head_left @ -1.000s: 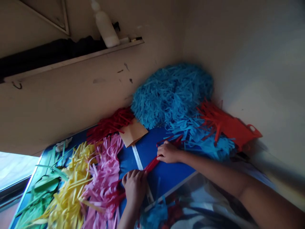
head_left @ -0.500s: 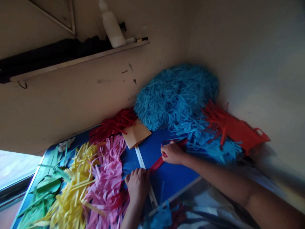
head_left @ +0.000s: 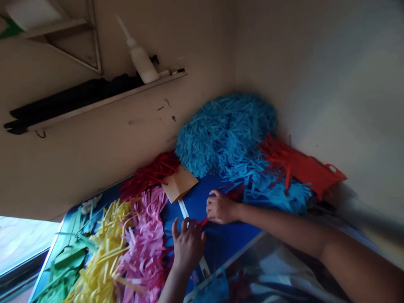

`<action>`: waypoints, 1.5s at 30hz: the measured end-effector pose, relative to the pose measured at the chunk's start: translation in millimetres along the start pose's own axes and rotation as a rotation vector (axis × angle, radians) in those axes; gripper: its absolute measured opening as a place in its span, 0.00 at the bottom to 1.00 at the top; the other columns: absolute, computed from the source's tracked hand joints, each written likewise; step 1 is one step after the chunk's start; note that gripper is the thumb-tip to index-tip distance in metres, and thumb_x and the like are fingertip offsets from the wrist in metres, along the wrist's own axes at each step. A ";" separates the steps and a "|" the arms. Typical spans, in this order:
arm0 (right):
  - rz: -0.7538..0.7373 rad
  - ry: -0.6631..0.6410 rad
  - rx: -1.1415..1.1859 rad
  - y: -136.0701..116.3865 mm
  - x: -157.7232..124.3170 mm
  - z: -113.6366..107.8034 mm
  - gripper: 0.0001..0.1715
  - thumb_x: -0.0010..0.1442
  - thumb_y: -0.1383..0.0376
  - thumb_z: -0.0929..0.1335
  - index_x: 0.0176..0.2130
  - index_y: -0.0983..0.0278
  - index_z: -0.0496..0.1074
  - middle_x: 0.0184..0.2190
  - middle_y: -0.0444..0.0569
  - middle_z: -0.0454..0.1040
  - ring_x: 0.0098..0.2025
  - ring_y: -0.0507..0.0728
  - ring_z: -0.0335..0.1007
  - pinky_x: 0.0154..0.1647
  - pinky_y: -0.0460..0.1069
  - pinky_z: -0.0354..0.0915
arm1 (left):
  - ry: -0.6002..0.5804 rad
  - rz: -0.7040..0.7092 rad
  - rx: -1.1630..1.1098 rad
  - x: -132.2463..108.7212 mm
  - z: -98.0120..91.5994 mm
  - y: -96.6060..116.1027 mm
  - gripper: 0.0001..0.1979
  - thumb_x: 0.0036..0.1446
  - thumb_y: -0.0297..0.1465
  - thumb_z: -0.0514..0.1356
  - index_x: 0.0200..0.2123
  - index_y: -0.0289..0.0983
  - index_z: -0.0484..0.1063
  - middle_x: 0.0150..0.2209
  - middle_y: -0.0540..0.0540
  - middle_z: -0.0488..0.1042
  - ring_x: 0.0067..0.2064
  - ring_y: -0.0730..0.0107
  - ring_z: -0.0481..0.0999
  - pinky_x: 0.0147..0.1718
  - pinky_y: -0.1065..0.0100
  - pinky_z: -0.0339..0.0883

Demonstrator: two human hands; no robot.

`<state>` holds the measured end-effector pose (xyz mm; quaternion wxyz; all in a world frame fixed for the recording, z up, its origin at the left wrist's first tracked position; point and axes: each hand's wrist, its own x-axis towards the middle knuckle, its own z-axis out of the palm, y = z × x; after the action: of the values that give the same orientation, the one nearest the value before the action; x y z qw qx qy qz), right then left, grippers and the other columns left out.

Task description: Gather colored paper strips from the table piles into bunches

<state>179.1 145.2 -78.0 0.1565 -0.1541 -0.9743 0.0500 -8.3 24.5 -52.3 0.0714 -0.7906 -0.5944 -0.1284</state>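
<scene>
A narrow red strip (head_left: 203,221) runs between my two hands over the blue tabletop (head_left: 232,238). My left hand (head_left: 188,243) is beside its left end, fingers apart and slightly raised. At the other end, my right hand (head_left: 221,208) has its fingers curled down on the strip, the index finger lifted a little. More dark red fringe (head_left: 236,192) shows behind the right wrist, and some lies left of my left wrist, partly hidden. Pink fringed strips (head_left: 147,244) lie just left of my left hand. A folded tan paper (head_left: 179,184) rests beyond both hands.
A large blue fringe heap (head_left: 227,128) fills the back corner, with an orange-red fringed sheet (head_left: 304,168) to its right. Dark red fringe (head_left: 150,174), yellow strips (head_left: 101,252) and green strips (head_left: 67,263) lie left. A white bottle (head_left: 143,65) stands on a wall shelf (head_left: 107,101).
My left hand's fingers have spread and lifted from their closed grip. My right hand has come closer to the left, shortening the visible red strip between them. The camera view has tilted up slightly.
</scene>
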 end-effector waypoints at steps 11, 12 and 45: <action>0.030 0.074 -0.089 -26.9 1.9 -2.2 0.15 0.61 0.57 0.68 0.44 0.63 0.75 0.47 0.53 0.76 0.52 0.64 0.61 0.58 0.66 0.46 | 0.005 -0.088 0.054 -4.2 5.2 3.7 0.11 0.61 0.27 0.55 0.33 0.42 0.78 0.35 0.48 0.81 0.46 0.58 0.75 0.58 0.47 0.47; 0.007 0.078 -0.121 -30.5 2.6 1.8 0.12 0.63 0.59 0.67 0.43 0.63 0.75 0.45 0.53 0.76 0.51 0.63 0.61 0.58 0.65 0.47 | 0.015 -0.086 0.055 -4.9 5.3 4.0 0.11 0.61 0.28 0.55 0.33 0.42 0.78 0.34 0.48 0.81 0.46 0.58 0.75 0.58 0.47 0.47; 0.502 -0.165 0.244 22.5 -3.1 -7.4 0.07 0.58 0.60 0.74 0.29 0.59 0.80 0.36 0.44 0.79 0.44 0.57 0.69 0.42 0.51 0.53 | -0.081 -0.370 -0.263 -25.2 14.3 -30.9 0.12 0.62 0.38 0.57 0.31 0.44 0.79 0.34 0.49 0.80 0.43 0.59 0.75 0.49 0.54 0.56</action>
<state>190.7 166.0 -75.2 0.0769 -0.3660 -0.9018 0.2163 -42.7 13.8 -74.5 -0.0809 -0.6751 -0.7099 -0.1836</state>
